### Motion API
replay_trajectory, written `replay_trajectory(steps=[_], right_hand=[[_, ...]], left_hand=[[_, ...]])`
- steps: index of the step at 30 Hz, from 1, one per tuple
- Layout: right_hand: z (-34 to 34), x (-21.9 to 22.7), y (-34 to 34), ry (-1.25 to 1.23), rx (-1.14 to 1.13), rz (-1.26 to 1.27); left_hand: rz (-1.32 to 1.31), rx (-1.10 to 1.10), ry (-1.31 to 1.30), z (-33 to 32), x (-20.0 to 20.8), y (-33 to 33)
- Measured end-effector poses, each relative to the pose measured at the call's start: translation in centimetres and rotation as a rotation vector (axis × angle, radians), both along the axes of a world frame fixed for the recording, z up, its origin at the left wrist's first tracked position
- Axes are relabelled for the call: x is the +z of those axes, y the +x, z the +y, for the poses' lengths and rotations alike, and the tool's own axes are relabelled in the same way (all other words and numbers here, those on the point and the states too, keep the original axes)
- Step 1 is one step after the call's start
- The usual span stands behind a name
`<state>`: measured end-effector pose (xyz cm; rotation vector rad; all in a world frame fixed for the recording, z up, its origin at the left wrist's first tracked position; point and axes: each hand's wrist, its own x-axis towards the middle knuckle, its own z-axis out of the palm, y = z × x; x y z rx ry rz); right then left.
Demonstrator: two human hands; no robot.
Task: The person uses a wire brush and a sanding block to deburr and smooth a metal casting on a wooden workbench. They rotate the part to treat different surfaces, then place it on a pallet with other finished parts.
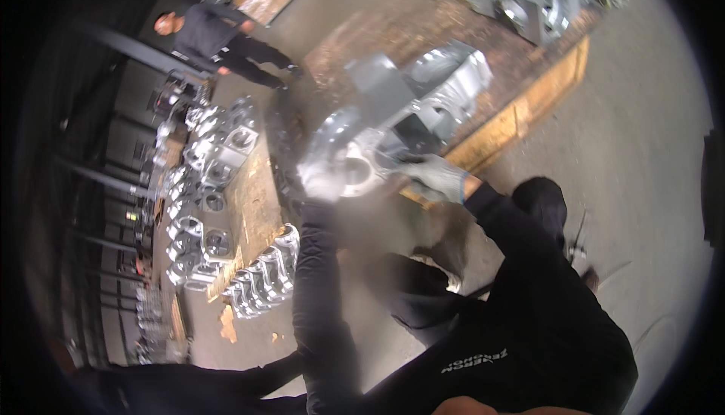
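A shiny silver metal casting (361, 172) with a round opening is in front of me, at the near end of a wooden pallet. My right hand (442, 178), in a pale grey work glove, has its fingers closed at the right edge of this casting. On the other side, my left hand (323, 181) reaches to the casting's left edge; motion and glare smear its fingers. Just behind lie more large silver castings (449, 86), with flat faces and curved walls, on the brown pallet top (362, 37).
More castings (521, 0) lie at the pallet's far end. At left, another wooden pallet (257, 196) carries rows of ring-shaped castings (215, 202). A person (208, 37) in dark clothes stands at the far left. Grey floor (634, 128) extends to the right.
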<state>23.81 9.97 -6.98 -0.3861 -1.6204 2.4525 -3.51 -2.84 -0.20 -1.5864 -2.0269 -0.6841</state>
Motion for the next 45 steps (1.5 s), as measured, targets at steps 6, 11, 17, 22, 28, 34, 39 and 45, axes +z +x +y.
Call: replay_trajectory(steps=[6, 11, 17, 22, 28, 34, 39, 45], right_hand=[[-3.7, -5.1, -2.0, -0.189, -0.155, 0.077], [-5.4, -4.5, -8.3, 0.297, -0.671, 0.582], [-5.5, -3.0, -7.1, -0.676, -0.309, 0.366], [-5.7, -0.9, -4.3, -0.791, -0.264, 0.360], [-6.9, -1.2, -3.5, -0.686, -0.204, 0.439], [-4.5, -3.1, -4.3, -0.874, -0.119, 0.220], [-4.3, -1.8, -5.4, -0.036, -0.397, 0.317], [-6.8, -5.0, 2.1, -0.049, -0.179, 0.307]], left_hand=[[0.059, 0.192, -0.256, -0.4, 0.6, 0.0], [-0.094, 0.135, -0.280, -0.4, 0.2, -1.1], [-0.141, 0.067, -0.229, -0.5, -0.4, -1.6], [-0.240, -0.002, -0.191, -0.8, -0.6, -2.1], [-0.289, 0.088, -0.247, -0.6, 0.2, -2.9], [-0.066, 0.096, -0.232, -1.3, -0.7, -2.5], [-0.020, 0.124, -0.247, -0.9, -1.1, -2.0], [0.117, 0.133, -0.227, -0.7, -0.2, -0.7]])
